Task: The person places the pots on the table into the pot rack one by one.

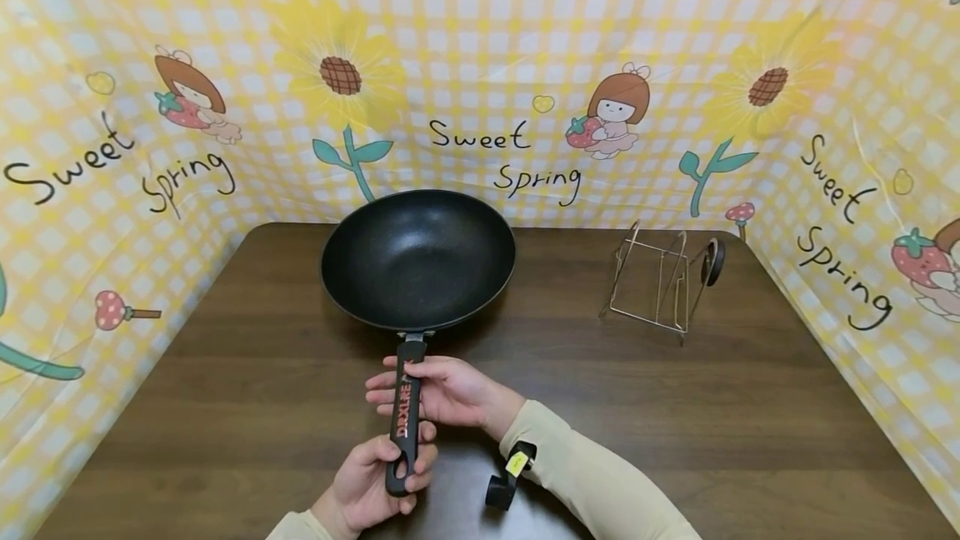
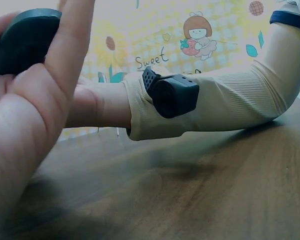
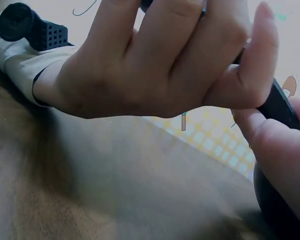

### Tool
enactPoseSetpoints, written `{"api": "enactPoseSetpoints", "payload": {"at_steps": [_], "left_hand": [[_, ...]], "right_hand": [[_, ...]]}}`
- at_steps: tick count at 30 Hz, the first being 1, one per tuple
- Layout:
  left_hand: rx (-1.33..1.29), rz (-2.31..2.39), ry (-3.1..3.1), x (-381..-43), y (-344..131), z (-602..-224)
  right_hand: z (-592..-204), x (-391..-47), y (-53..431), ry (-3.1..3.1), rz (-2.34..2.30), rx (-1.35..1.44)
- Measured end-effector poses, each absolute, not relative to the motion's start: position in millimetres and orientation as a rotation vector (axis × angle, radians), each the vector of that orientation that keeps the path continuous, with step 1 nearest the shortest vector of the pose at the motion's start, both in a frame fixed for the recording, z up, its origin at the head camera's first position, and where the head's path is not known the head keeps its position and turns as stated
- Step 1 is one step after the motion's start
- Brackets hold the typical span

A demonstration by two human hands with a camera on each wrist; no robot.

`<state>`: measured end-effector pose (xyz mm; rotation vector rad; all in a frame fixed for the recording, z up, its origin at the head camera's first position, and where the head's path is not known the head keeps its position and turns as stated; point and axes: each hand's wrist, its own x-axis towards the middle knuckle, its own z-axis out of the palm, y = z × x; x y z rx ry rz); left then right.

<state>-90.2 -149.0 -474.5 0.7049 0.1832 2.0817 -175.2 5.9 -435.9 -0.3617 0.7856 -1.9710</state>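
A black frying pan [image 1: 420, 261] with deep curved sides is held above the table, its inside tilted toward me. Its black handle [image 1: 406, 407] bears red lettering and points down toward me. Near the hanging hole, my left hand [image 1: 369, 477] grips the handle's end, thumb on top and fingers wrapped beneath. Farther up, my right hand [image 1: 457, 392] holds the handle from the right, its thumb over the top and its fingers reaching underneath to the left side. In the left wrist view, the dark handle end [image 2: 27, 42] shows between the left hand's fingers and palm.
A wire rack [image 1: 652, 286] with a black round part [image 1: 713, 263] stands at the back right of the brown wooden table [image 1: 225, 407]. Yellow checked cloth [image 1: 480, 65] surrounds the table's back and sides. A black camera [image 1: 501, 492] sticks out from the right wrist.
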Motion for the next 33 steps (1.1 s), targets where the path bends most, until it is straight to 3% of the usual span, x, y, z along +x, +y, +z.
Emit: {"api": "enactPoseSetpoints", "payload": {"at_steps": [33], "left_hand": [[0.838, 1.947, 0.288, -91.8, -146.1, -469.1]], "right_hand": [[-435.5, -173.7, 7.2, 0.630, -1.974, -0.447]]}}
